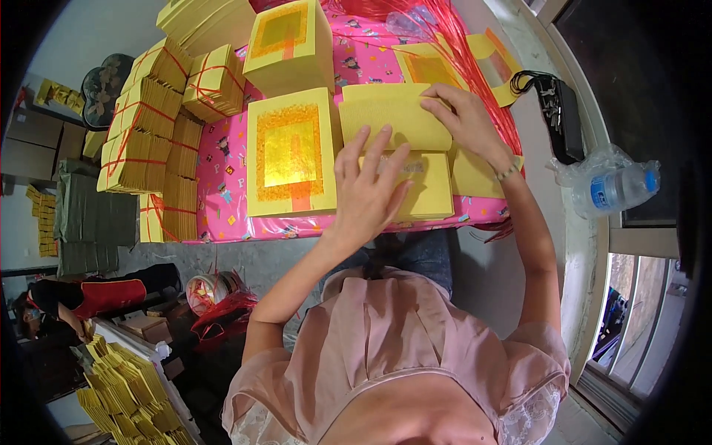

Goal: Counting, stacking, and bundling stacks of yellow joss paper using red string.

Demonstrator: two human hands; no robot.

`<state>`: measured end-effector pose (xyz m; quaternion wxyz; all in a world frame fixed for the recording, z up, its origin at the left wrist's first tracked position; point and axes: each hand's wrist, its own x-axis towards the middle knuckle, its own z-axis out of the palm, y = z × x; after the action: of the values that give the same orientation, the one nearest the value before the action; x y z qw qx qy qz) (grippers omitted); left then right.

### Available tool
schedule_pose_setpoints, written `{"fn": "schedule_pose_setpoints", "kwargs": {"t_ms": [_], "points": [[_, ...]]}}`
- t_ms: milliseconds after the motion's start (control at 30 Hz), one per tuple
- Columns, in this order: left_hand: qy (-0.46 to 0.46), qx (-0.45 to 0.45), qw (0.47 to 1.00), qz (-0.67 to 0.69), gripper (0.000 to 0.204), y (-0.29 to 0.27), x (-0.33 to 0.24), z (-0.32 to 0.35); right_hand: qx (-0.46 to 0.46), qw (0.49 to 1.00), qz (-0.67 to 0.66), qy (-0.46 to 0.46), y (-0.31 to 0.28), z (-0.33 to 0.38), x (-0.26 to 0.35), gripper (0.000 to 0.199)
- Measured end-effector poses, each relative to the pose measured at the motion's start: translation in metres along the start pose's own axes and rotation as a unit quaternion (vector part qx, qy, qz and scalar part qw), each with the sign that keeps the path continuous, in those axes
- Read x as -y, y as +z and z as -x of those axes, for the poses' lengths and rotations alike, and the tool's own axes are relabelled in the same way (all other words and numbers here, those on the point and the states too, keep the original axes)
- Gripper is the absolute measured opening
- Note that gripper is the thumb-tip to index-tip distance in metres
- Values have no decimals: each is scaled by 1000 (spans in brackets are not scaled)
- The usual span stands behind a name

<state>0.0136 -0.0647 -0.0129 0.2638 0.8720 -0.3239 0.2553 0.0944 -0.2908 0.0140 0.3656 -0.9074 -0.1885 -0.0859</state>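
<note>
Sheets of yellow paper (pixel 393 111) lie directly in front of you, near the front edge of the table, with the rear part raised above a lower yellow stack (pixel 430 200). Your right hand (pixel 466 122) pinches the upper right corner of the sheets between thumb and forefinger, probably to control that edge. Your left hand (pixel 365 189) is unclenched, fingers spread over the sheets and the lower stack, apparently to steady both; exact fingertip pressure cannot be told. Just left of the work stands a squared stack with a gold patch (pixel 289 152), patch upward, with a taller stack (pixel 285 37) behind it; this placement presumably leaves the space before you free for handling. Farther left, bundles bound with red strips (pixel 144 107) are piled in tiers, the bindings likely keeping each bundle square. All these rest on a pink patterned tablecloth (pixel 356 52). Loose red strands (pixel 475 74) run behind your right hand, seemingly within its reach. Beyond the table's right side, note a black case (pixel 561 122) and a plastic bottle (pixel 619 189).
</note>
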Motion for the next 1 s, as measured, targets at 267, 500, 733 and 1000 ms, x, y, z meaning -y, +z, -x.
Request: {"fn": "schedule_pose_setpoints", "kwargs": {"t_ms": [267,500,733,1000], "points": [[-37,114,992,-41,73,40,19,-21,1,998,55,-20,29,-43,-52,28],[-46,114,991,-50,73,54,29,-23,-9,977,199,-79,29,-58,-53,25],[-48,118,991,-48,73,57,33,-24,55,994,69,-59,48,-78,-42,29],[-51,117,991,-25,73,56,33,-24,108,992,60,-25,52,-80,-40,26]]}}
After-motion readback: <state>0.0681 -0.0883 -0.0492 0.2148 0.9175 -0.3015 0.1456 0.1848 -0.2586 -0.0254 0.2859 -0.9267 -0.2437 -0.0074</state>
